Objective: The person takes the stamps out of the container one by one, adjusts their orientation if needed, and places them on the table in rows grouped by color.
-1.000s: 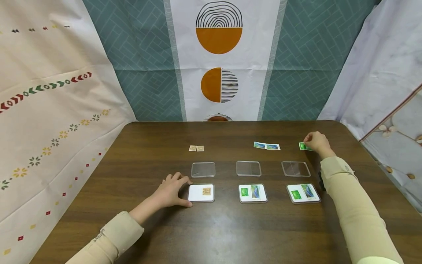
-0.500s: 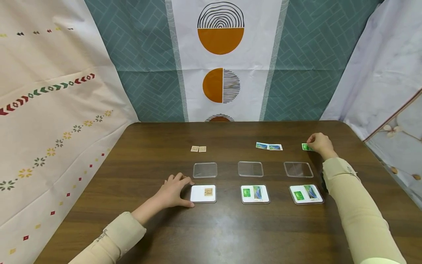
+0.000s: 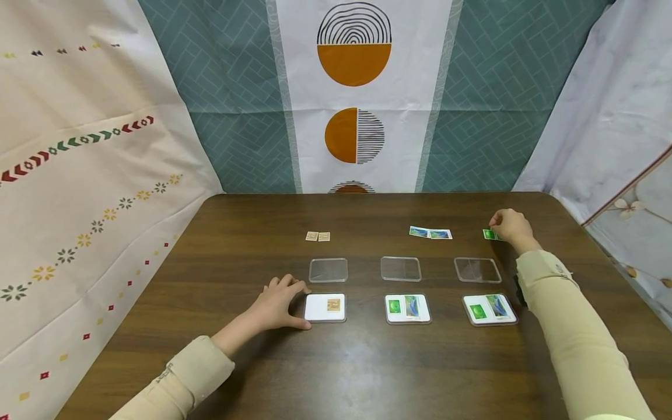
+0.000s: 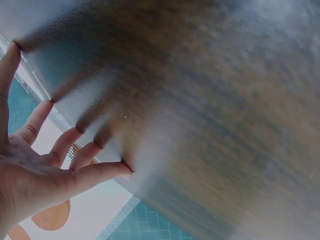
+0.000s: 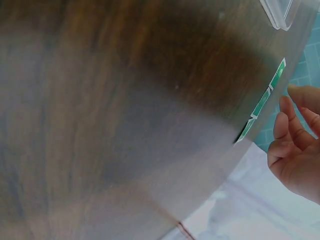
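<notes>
My left hand [image 3: 278, 303] holds the left end of a clear-rimmed stamp case [image 3: 315, 315], thumb and index finger at its corners. A brown stamp [image 3: 333, 305] lies on the white insert. In the left wrist view, the spread fingertips [image 4: 79, 129] rest at the tabletop. My right hand [image 3: 514, 228] hovers over a row of green stamps [image 3: 489, 234], partly hiding them. In the right wrist view, three green stamps [image 5: 261, 103] lie flat, with the loosely curled fingers [image 5: 295, 125] just apart from them. Nothing shows between those fingers.
A middle case [image 3: 422, 318] and a right case [image 3: 509, 319] each hold a green and a blue stamp. Transparent lids [image 3: 328, 270] lie in a row behind the cases. Farther back lie two brown stamps [image 3: 318, 236] and two blue stamps [image 3: 430, 233].
The head view has shifted slightly, so everything sits a little farther right in it. Both hands keep their places relative to the case and the green stamps.
</notes>
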Motion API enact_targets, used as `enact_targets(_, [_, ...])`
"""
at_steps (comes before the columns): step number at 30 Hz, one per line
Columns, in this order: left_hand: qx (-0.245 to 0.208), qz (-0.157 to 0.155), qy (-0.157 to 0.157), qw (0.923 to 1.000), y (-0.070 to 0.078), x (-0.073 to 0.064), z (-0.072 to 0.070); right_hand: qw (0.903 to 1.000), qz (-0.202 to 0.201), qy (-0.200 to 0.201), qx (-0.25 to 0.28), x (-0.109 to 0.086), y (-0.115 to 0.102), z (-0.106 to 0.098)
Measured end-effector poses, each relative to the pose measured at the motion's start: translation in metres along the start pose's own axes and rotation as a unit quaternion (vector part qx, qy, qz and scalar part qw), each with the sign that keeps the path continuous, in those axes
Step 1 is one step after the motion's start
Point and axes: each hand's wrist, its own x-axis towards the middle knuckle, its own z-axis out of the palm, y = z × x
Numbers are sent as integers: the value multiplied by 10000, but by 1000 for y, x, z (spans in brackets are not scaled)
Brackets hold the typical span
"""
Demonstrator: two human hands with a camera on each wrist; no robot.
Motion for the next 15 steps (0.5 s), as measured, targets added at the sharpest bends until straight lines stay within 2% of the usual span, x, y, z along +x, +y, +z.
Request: enact_targets(15, [14,12,-10,10000,0,0,-1,9998,-181,-32,17,-9,-1,-3])
